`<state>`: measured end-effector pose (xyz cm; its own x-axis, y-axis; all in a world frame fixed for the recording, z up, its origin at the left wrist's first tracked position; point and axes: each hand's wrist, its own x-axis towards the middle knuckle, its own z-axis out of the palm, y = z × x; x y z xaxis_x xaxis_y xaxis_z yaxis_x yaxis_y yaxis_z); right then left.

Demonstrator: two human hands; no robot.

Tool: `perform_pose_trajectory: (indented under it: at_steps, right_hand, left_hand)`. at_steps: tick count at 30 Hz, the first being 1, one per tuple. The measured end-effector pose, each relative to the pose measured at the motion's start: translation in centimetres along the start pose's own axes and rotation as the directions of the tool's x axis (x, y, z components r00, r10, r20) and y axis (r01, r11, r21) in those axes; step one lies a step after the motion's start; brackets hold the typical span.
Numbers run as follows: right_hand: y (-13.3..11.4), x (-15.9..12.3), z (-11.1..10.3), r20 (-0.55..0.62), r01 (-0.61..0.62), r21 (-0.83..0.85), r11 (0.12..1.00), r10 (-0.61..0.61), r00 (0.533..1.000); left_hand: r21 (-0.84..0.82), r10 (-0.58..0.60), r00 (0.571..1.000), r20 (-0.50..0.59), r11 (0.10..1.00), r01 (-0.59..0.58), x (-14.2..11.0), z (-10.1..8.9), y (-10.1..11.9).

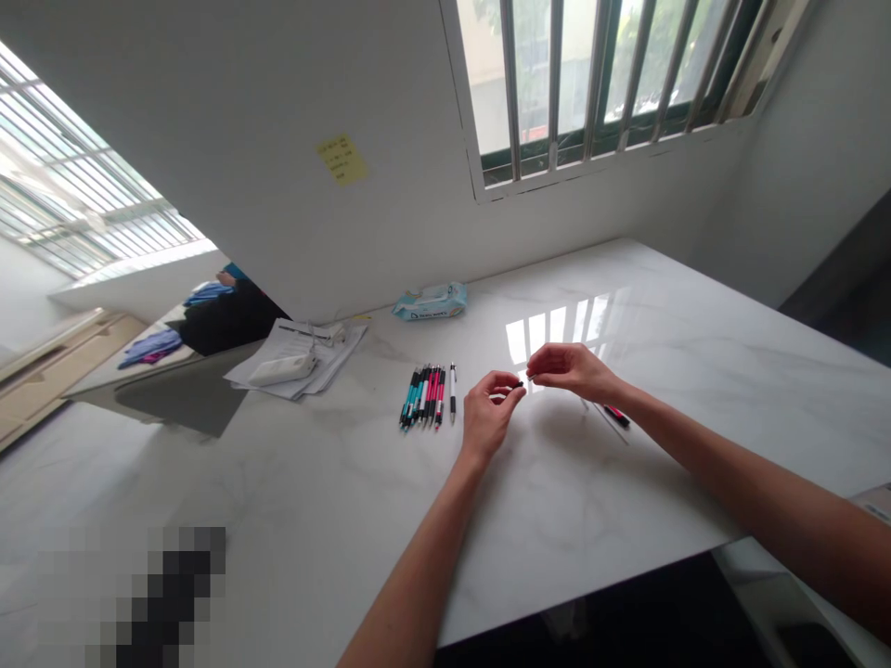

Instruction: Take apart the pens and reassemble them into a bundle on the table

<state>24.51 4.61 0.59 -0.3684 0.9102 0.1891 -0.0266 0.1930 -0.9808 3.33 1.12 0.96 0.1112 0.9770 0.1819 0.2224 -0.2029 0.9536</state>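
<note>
My left hand [485,419] pinches a small black pen part [517,385] between thumb and fingertips. Close to it, my right hand [572,369] is closed in a pinch over something tiny and dark that I cannot make out. Beneath my right wrist lie a red and black pen piece [616,417] and a thin white stick [613,425], like a refill. To the left of my hands, several click pens [422,397] in teal, white and red rest side by side. One white and black pen [452,393] lies slightly apart at the right end of the row.
A pack of wipes [430,302] lies by the wall. Papers [299,362] with a white device on top are farther left. The marbled white table [334,501] has a dark glossy panel [626,612] at its near edge. A yellow note [342,159] hangs beside a barred window [591,93].
</note>
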Motion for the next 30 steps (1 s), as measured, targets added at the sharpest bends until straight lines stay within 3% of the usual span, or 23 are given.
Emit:
perform_pose_trajectory:
  at_steps: [22, 30]
  right_hand:
    - [-0.94, -0.50, 0.96, 0.008, 0.015, -0.116, 0.993, -0.014, 1.000]
    - [-0.94, -0.64, 0.73, 0.042, 0.030, -0.244, 0.969, -0.020, 0.999]
  left_hand:
    - [0.085, 0.101, 0.995, 0.002, 0.991, -0.101, -0.28, 0.02, 0.47]
    - [0.094, 0.130, 0.992, 0.006, 0.987, -0.130, -0.35, 0.01, 0.49]
